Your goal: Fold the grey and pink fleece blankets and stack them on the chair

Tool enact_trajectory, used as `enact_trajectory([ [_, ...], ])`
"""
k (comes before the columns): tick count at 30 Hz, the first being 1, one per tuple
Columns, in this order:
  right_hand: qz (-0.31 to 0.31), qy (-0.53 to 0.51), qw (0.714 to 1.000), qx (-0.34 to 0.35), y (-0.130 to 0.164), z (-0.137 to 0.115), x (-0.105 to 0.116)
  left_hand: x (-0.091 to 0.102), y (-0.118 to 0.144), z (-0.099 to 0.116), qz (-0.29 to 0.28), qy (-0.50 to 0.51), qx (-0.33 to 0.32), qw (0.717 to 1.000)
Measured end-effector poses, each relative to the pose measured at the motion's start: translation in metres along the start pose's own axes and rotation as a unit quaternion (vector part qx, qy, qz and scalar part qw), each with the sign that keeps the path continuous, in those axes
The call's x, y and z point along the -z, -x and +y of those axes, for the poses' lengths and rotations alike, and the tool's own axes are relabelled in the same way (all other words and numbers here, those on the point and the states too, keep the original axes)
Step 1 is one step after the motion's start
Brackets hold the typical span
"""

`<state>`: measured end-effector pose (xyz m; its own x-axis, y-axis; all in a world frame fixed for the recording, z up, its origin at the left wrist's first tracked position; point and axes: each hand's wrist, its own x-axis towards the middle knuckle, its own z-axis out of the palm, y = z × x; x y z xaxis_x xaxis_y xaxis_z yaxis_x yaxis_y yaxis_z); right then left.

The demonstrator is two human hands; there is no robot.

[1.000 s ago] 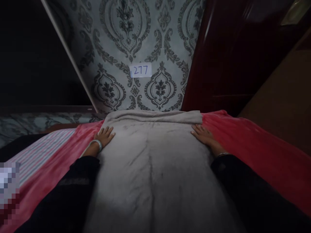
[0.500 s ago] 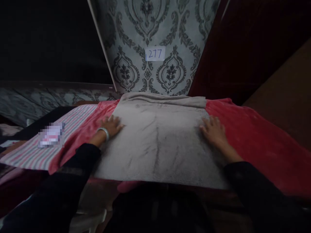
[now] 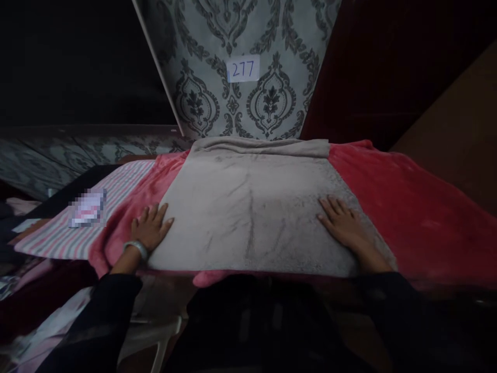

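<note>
A grey plush cloth (image 3: 217, 207) lies spread over a red fleece blanket (image 3: 419, 217), with a rolled or folded band along its far edge. Creases run down the cloth's middle. My left hand (image 3: 151, 226) rests flat with fingers spread, over the grey cloth's left edge and the red blanket beside it. A pale bracelet circles that wrist. Toward the right side of the grey cloth, my right hand (image 3: 341, 221) lies palm down, its fingers stretched out. Neither hand grips anything.
On the left lies a striped pink, grey and white cloth (image 3: 116, 191) bearing a blurred-out item (image 3: 87, 208). A dark screen (image 3: 85, 67) stands behind. The patterned wall (image 3: 209, 103) carries a paper marked 277 (image 3: 243, 68). Below left is a light chair (image 3: 155, 336).
My left hand has moved left and nearer to me along the cloth's edge. My right hand has slid slightly nearer. The camera view has shifted a little.
</note>
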<state>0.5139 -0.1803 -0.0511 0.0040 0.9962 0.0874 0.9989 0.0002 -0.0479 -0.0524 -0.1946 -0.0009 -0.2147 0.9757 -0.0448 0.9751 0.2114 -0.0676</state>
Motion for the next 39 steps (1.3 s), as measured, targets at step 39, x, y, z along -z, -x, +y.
enact_trajectory([
  [39,0.095,-0.08,0.99,0.065,0.056,-0.034,-0.037,-0.057,0.086,0.127,0.163,0.105,-0.375,0.906],
])
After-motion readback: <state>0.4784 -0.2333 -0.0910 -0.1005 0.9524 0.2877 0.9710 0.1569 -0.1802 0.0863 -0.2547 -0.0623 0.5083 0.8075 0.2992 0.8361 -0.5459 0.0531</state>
